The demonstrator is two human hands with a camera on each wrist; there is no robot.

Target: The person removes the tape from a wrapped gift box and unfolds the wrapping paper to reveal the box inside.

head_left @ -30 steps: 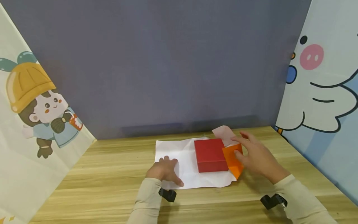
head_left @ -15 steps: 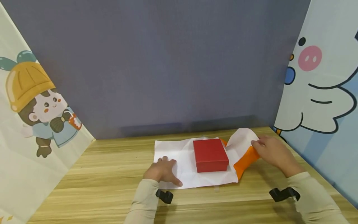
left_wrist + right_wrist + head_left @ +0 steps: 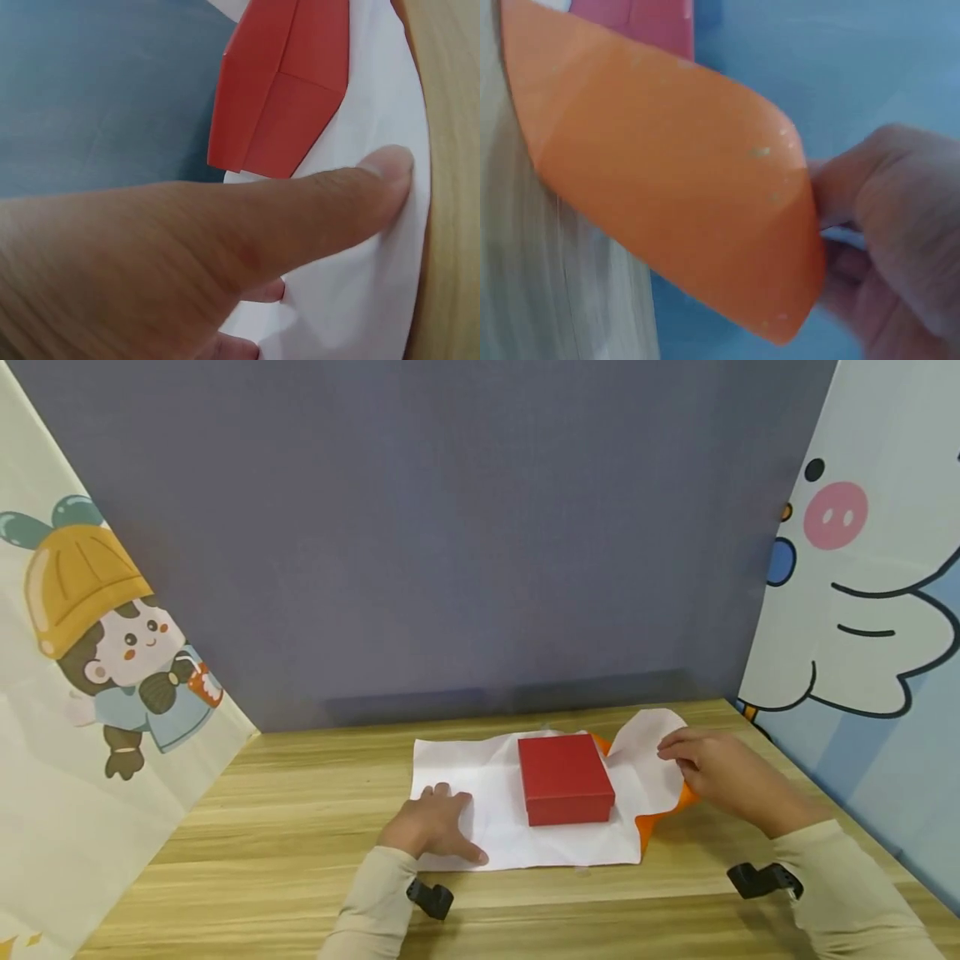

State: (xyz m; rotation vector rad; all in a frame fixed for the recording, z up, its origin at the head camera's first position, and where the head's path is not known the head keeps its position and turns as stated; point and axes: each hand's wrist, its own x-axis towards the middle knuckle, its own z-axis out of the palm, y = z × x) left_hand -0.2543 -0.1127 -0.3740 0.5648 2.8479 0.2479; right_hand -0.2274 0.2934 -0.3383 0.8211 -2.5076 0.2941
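Note:
A red lidded box (image 3: 566, 777) sits on a sheet of wrapping paper (image 3: 498, 835), white on its upper face and orange underneath. My left hand (image 3: 431, 827) rests with spread fingers on the paper's left part, its thumb (image 3: 360, 195) lying along the white surface near the front edge. At the right end the paper stands up in a bent flap. My right hand (image 3: 716, 772) holds this flap by its edge, fingertips on the white face. From the right wrist the flap's orange side (image 3: 675, 165) fills the view, with the fingers (image 3: 836, 187) partly hidden behind its edge.
A wooden table (image 3: 300, 827) carries everything. Behind it rises a dark grey panel (image 3: 450, 543). Cartoon-printed panels stand at the left (image 3: 45, 710) and right (image 3: 840, 627). A small piece of clear tape (image 3: 581, 869) lies by the paper's front edge.
My right hand has moved right and drawn the right end of the paper away from the box, baring its white face. My left hand has barely shifted and stays on the paper.

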